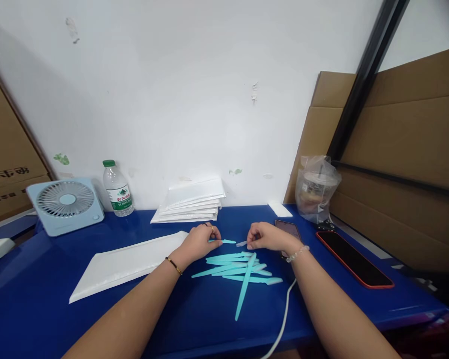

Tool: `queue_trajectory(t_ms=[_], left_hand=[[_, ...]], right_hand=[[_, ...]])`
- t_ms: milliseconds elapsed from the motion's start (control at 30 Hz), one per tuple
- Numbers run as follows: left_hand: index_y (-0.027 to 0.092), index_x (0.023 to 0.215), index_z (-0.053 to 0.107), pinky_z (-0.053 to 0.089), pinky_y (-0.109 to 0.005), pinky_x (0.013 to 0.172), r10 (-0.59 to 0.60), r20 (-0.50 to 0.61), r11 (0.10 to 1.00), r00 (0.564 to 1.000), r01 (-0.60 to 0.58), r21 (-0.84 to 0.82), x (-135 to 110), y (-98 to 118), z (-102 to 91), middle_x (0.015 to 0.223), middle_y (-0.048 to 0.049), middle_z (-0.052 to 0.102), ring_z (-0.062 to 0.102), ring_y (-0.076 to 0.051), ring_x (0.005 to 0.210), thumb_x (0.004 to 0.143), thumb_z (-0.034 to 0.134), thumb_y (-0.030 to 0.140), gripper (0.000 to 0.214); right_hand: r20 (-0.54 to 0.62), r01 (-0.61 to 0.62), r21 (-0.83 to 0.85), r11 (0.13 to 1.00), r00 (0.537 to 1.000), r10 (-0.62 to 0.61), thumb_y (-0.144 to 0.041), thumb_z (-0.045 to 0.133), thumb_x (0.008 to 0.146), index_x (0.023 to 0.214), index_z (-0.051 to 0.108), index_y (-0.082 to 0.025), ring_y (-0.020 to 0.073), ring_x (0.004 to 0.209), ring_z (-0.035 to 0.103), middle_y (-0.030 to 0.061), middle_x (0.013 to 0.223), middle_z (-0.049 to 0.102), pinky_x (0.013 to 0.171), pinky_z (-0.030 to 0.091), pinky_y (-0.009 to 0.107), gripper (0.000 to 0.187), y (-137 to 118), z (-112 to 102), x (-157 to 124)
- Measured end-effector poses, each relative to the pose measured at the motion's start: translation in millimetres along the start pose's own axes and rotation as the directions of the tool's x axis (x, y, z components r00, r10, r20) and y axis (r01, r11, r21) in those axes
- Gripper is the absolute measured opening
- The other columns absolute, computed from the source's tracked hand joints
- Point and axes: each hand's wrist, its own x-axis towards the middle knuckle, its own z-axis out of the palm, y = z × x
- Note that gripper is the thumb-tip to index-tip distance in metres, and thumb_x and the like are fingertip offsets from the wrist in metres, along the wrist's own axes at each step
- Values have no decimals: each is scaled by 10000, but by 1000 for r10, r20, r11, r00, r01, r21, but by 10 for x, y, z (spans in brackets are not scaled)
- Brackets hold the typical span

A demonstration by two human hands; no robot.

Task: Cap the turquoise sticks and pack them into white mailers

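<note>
While a slim turquoise stick (229, 242) is pinched in the left hand (200, 240), a small translucent piece (241, 244), perhaps a cap, is pinched in the right hand (264, 235), just apart. Nearer on the bench (194, 319), similar sticks (248, 274) are heaped. Light, stiff, slippery plastic is suggested; mid-handle should be gripped, the thin head spared.

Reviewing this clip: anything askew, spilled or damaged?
No spill shows. One turquoise tool lies crosswise over the loose pile of similar ones, against their general direction. The white wall behind looks marred, with scuffs and green patches.
</note>
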Motion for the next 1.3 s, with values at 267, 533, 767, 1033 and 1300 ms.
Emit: queue_trajectory(t_ms=[267,533,767,1033,1300], left_hand=[[202,750,662,377,-217,556,-27,183,994,983,47,-103,-8,109,125,740,-12,662,571,-136,663,711,564,330,166],[195,765,655,351,-226,529,-144,128,986,981,154,-66,15,-17,31,747,-13,669,571,-143,648,723,554,354,193],[223,836,633,355,-230,552,-176,20,984,984,176,14,3,-113,-17,827,-5,652,582,-156,726,692,607,409,237],[192,840,644,330,-225,532,0,126,981,992,24,-193,-159,332,29,759,-7,636,524,-134,643,787,458,564,420],[192,751,661,328,-234,564,-7,109,995,994,18,-98,-91,244,28,735,-12,642,540,-149,664,772,528,432,275]], right_hand=[[148,-14,33,999,989,9,-276,675,640,668,705,-156,139,590,563,27,656,655,511,391,206,127,-94,131,40],[44,-45,78,996,998,42,-212,652,640,647,681,-161,153,641,574,30,703,670,549,404,219,60,-90,61,25],[38,-30,75,997,999,27,-409,691,655,733,706,-170,150,697,554,29,792,634,596,410,224,253,-26,-94,-85],[292,13,67,998,956,-32,-397,737,611,694,701,-158,130,650,539,14,748,594,574,404,209,256,-55,-112,-114],[121,56,87,995,990,-66,-413,712,654,702,676,-159,129,681,531,14,785,563,608,405,217,261,3,-51,-18]])
